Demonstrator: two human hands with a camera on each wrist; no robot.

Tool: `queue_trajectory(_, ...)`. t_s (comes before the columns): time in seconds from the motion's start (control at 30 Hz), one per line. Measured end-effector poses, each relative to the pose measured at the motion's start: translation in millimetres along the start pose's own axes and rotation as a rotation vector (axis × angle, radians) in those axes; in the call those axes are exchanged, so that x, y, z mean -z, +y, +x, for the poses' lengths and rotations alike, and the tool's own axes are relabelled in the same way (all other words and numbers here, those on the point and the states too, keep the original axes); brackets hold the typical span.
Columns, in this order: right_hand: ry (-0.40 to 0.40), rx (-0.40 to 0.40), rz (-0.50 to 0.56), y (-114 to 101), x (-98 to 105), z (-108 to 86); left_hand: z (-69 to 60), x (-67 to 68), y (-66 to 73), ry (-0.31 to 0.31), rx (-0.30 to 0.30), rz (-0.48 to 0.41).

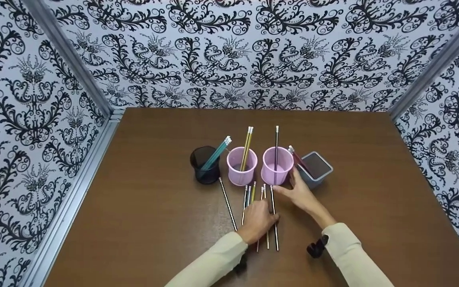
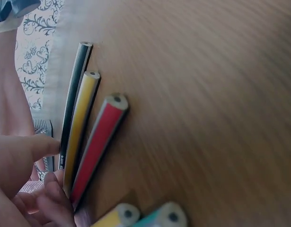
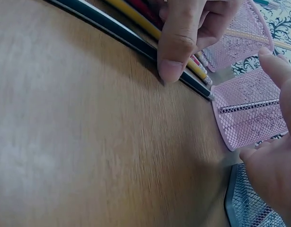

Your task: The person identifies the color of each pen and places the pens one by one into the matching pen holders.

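Well in from the left edge of the surface (image 1: 134, 223), saw a black cup (image 1: 207, 177) and a lone pencil (image 1: 228, 204). Toward the near edge from a left pink cup (image 1: 239, 178), found loose pencils (image 1: 276, 235) with the left grip (image 1: 258, 219) curled round them, thumb against a black one. Judged them light, stiff, slick and apt to roll; best pinched mid-length for balance. Toward the right edge, noted a right pink cup (image 1: 268, 176), then the right grip (image 1: 302, 195) spread beside it, holding nothing, and a grey box (image 1: 318, 181).
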State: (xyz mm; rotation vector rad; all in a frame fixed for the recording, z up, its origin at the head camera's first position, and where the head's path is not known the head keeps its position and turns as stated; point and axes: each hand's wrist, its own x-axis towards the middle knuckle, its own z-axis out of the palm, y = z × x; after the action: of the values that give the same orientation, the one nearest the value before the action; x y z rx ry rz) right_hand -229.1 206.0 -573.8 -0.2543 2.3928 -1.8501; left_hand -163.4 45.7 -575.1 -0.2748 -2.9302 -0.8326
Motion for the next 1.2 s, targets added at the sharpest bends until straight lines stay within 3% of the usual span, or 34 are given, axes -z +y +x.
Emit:
queue_trajectory(0.3, 0.032, 0.002, -0.064, 5.1, -4.6, 11.6, -0.1, -0.3, 2.4, -0.001, 0.029, 0.001)
queue_trajectory(0.5, 0.129, 0.010, -0.076, 6.3, -13.7, 18.7, -0.7, -1.2, 7.0, -0.018, 0.049, 0.043)
queue_trajectory(0.7, 0.216, -0.044, -0.114, 5.1, -22.2, 21.5, -0.3, -0.6, 9.1, -0.007, 0.071, 0.054)
queue_trajectory(0.83, 0.232, -0.077, -0.138, 4.8, -23.5, 21.4, 0.0, 1.0, 8.3, -0.008, 0.102, -0.002)
queue_trajectory(1.2, 0.213, -0.036, -0.109, 6.1, -20.1, 23.0, -5.2, 19.9, -0.5, -0.054, 0.140, -0.213)
